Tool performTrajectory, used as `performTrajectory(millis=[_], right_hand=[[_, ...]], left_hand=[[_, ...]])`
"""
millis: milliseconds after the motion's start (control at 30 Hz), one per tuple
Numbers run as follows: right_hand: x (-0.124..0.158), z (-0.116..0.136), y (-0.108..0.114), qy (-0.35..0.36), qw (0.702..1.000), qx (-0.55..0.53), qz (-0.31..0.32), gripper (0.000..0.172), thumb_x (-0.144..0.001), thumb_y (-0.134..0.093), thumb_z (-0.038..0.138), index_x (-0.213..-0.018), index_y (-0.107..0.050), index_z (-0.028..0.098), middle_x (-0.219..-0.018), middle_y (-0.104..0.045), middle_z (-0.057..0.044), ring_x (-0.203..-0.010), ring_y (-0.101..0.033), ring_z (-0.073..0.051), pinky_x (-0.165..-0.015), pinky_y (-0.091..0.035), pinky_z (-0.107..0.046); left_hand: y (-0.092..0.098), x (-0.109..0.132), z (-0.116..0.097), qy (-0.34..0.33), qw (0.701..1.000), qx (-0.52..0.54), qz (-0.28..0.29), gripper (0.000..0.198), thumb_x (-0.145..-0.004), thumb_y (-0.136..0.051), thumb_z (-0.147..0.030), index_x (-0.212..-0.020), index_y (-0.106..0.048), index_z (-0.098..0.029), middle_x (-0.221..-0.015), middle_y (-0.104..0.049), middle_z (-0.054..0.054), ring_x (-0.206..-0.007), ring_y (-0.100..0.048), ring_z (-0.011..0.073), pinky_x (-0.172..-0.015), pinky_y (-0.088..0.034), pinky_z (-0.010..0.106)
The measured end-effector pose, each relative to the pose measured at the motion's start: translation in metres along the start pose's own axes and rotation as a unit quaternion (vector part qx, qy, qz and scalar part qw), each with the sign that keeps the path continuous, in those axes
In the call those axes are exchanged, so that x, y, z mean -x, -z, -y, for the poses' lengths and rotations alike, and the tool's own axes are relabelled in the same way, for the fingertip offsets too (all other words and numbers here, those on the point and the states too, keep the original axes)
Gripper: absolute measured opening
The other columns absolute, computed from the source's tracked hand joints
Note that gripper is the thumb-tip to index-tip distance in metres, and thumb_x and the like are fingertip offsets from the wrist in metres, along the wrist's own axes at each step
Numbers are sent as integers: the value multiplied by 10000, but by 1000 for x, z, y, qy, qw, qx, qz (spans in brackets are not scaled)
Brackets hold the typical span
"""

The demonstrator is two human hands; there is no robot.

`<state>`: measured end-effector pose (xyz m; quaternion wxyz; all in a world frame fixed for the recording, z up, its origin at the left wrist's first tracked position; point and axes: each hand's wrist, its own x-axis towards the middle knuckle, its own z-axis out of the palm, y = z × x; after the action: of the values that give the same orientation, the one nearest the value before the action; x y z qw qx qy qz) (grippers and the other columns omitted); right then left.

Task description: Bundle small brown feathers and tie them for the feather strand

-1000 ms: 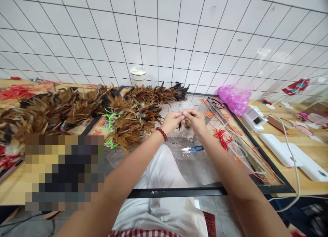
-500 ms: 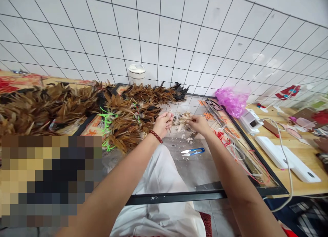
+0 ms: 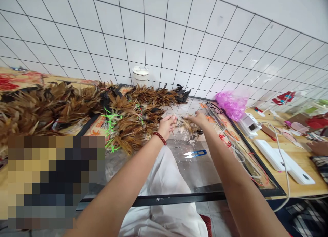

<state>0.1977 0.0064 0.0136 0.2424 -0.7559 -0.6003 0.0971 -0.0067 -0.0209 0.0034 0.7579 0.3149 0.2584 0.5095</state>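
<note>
My left hand (image 3: 167, 124), with a beaded bracelet (image 3: 160, 138) at its wrist, is closed in a pinch. A tiny pale tip shows at its fingers, too small to name. Just right of it, my right hand (image 3: 201, 120) reaches over a small pile of pale, loose feathers (image 3: 189, 126), its fingers apart. Blue-handled thread snips (image 3: 196, 154) lie on the glass tabletop below the pile. To the left of my hands rest bundles of brown feathers (image 3: 128, 137), some tied with bright green string (image 3: 110, 119).
More brown feathers (image 3: 51, 107) cover the left side. Along the wall stand a white lidded cup (image 3: 140, 75) and a pink plastic bag (image 3: 232, 103). Glasses (image 3: 214, 107), red string (image 3: 225, 140) and a white power strip (image 3: 284, 161) with its cable lie right. Another person's hand (image 3: 319, 148) shows far right.
My right hand has opened from its pinch at the feathers and lifted slightly. My left hand stays closed at nearly the same place. The view has shifted a little.
</note>
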Motion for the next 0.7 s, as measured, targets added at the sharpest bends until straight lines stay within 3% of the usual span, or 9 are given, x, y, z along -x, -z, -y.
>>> performTrajectory(millis=[67,167,267,333,433,500,600,700], right_hand=[[0,16,-4,8,998,48,36,365,-654,-710,422,-905,-693,157,-933,-684,-143,-842,-614,-255,-704,-428,-320],[9,32,3,25,998,54,34,158,-746,-623,338,-785,-699,206,-786,-693,-61,-761,-607,-198,-672,-407,-278],[24,33,21,56,998,20,12,187,-776,-583,349,-766,-693,198,-682,-660,-24,-668,-574,-157,-621,-389,-256],[37,25,34,80,996,7,32,194,-750,-610,353,-782,-698,183,-671,-648,-17,-634,-559,-143,-606,-388,-251],[54,13,49,98,994,-8,50,355,-674,-696,358,-980,-695,179,-861,-672,-47,-720,-592,-153,-653,-431,-258],[61,10,55,104,994,-27,3,464,-669,-711,362,-1093,-661,181,-1004,-652,-80,-819,-606,-171,-721,-460,-281],[64,19,54,122,990,-34,-64,331,-731,-661,326,-1032,-681,189,-1024,-645,-80,-841,-607,-176,-790,-466,-316],[61,41,34,142,989,-15,-24,201,-763,-629,284,-934,-707,212,-962,-676,-54,-836,-610,-181,-805,-463,-324]], left_hand=[[0,1,0,0,1000,1,-3,199,-755,-686,-262,-733,-557,-112,-583,-477,-37,-367,-263,-16,-358,-156,130],[1,2,-1,2,1000,-2,-12,205,-756,-686,-268,-730,-556,-111,-575,-474,-39,-360,-252,-18,-355,-150,130],[0,3,-1,-2,1000,6,-19,184,-765,-676,-245,-727,-555,-111,-572,-473,-40,-356,-254,-17,-351,-153,129],[0,2,-2,-4,999,23,-24,149,-795,-640,-213,-731,-553,-111,-571,-470,-40,-353,-259,-14,-348,-154,130],[-1,-1,-4,1,997,69,-43,127,-857,-546,-163,-741,-538,-113,-572,-457,-41,-347,-257,-10,-344,-160,130],[-2,-2,-8,4,992,106,-64,146,-883,-501,-147,-740,-516,-123,-568,-440,-47,-343,-251,-8,-342,-164,130],[0,0,-16,17,990,122,-74,144,-888,-496,-146,-745,-498,-135,-563,-425,-55,-334,-236,-5,-330,-153,131],[7,10,-24,43,994,95,-32,125,-878,-510,-148,-755,-506,-132,-571,-433,-51,-330,-227,-4,-317,-145,130]])
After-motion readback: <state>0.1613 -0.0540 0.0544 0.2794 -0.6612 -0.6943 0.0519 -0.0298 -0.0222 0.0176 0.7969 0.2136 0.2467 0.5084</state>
